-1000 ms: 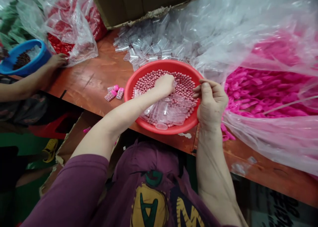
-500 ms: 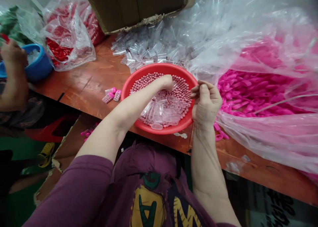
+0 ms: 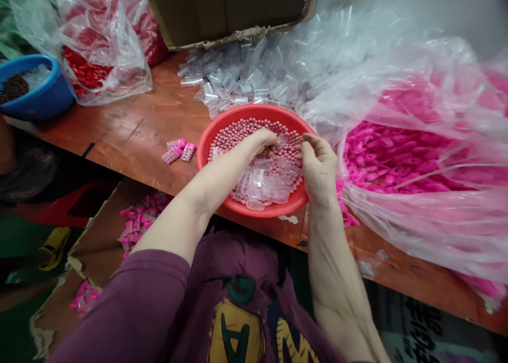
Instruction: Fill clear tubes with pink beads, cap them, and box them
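A red basin [image 3: 206, 130] holds pink beads [image 3: 238, 133] and a heap of small clear plastic containers [image 3: 264, 183]. Over the beads, my left hand [image 3: 265, 141] is closed, with one clear plastic container [image 3: 282, 139] at its fingertips; the fingers are partly hidden. My right hand [image 3: 320, 164] is at the basin's right side, its thumb and fingers curled together towards the beads. Whatever may be between those fingers does not show. Left of the basin lie a few bead-filled containers with pink caps [image 3: 180, 150].
Loose clear containers [image 3: 246, 77] are piled behind the basin below a cardboard box [image 3: 234, 8]. A plastic bag of pink caps [image 3: 392, 156] lies right. A bag of red parts [image 3: 91, 61] and a blue bowl [image 3: 39, 103] stand left. A lower carton [image 3: 99, 236] holds pink-capped containers.
My right hand has moved left and inward over the basin's edge. The left hand has shifted slightly, and a clear container shows at its fingertips. The co-worker's hand at far left has left view.
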The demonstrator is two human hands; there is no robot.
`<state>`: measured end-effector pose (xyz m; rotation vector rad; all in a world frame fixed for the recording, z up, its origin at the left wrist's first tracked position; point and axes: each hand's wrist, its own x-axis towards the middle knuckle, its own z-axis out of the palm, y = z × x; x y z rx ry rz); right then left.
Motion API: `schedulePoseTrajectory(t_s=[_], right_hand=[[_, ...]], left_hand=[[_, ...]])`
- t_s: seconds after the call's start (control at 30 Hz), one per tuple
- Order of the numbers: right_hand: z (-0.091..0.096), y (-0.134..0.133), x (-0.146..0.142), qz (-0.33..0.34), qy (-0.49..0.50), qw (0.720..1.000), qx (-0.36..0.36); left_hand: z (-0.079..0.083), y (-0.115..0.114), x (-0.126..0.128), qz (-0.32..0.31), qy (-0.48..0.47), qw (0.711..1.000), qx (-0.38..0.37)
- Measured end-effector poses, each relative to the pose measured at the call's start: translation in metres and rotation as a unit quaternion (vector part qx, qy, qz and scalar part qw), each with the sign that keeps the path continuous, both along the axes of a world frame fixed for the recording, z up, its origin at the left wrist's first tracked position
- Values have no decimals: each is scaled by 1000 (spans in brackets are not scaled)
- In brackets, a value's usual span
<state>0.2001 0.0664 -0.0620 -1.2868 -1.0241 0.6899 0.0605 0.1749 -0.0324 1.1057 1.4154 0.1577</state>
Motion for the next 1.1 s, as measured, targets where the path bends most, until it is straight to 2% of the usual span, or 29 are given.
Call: schedulePoseTrajectory(t_s=[0.13, 0.33, 0.67, 0.77, 0.9, 1.0, 1.1], right_hand=[[8, -10, -1, 24, -44, 999, 6], [8, -10, -1, -11, -38, 999, 20], [2, -7, 4, -32, 16, 998, 47], [0, -5, 7, -57, 46, 995, 70], [-2, -3, 10, -76, 96, 986, 110], [-1, -4, 11, -61, 87, 990, 93], [2, -5, 10, -60, 58, 994, 67]], left_hand=[[-3, -5, 2, 34, -27, 999, -32], [5, -11, -1, 28, -123, 990, -58], [6, -8, -16, 7, -204, 978, -34], [9, -5, -23, 3, -224, 975, -14], [11, -4, -27, -35, -166, 985, 11], [10, -4, -22, -74, -114, 991, 19], [7, -5, -15, -77, -124, 989, 10]])
